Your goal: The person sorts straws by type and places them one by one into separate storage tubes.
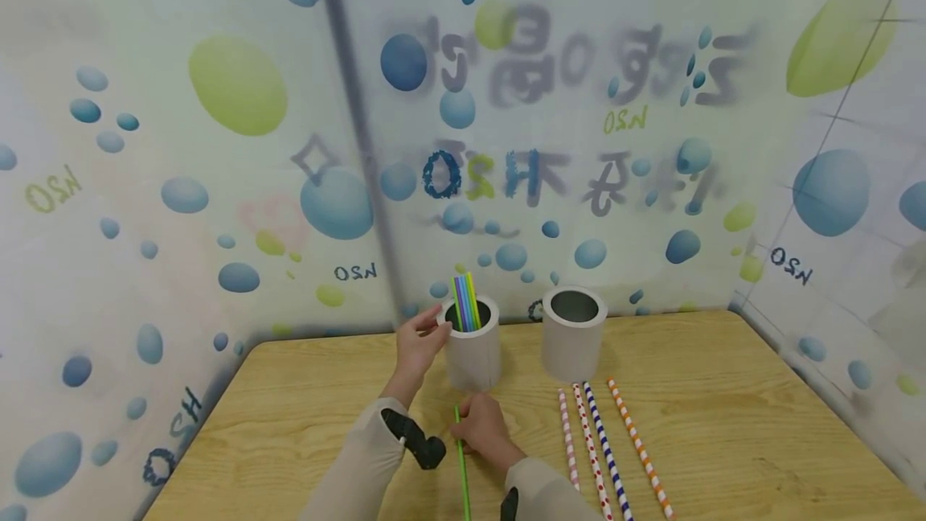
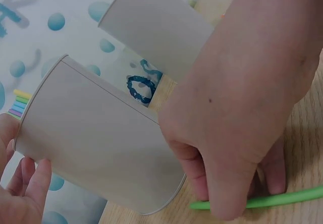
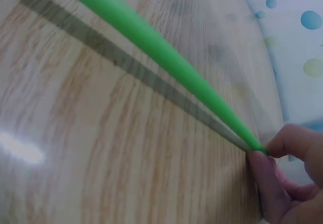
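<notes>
In the head view, the left cup (image 1: 473,360) is seen standing upright on the wooden table (image 1: 289,424), with a small bunch of coloured straws (image 1: 466,304) held inside it. The left hand (image 1: 421,350) is rested on the side of this cup, near the rim, with loose fingers; how hard it is pressed cannot be told. A long green straw (image 1: 463,469) is pinched near its far end by the right hand (image 1: 486,428), just in front of the same cup. To the right, the right cup (image 1: 571,352) is placed, and no straws can be seen in it. In front of it, four straws are laid out: a pink striped straw (image 1: 568,441), a red spotted straw (image 1: 592,452), a blue striped straw (image 1: 608,451) and an orange striped straw (image 1: 640,447). In the left wrist view, the left cup is touched by the left fingertips, and the green straw is held low by the right hand, close to the table. In the right wrist view, the straw's end is nipped between thumb and finger, and its shadow is cast on the wood. The step in hand seems to be the picking up of the green straw. For the next move, a snug pinch and a gentle lift would be needed.
</notes>
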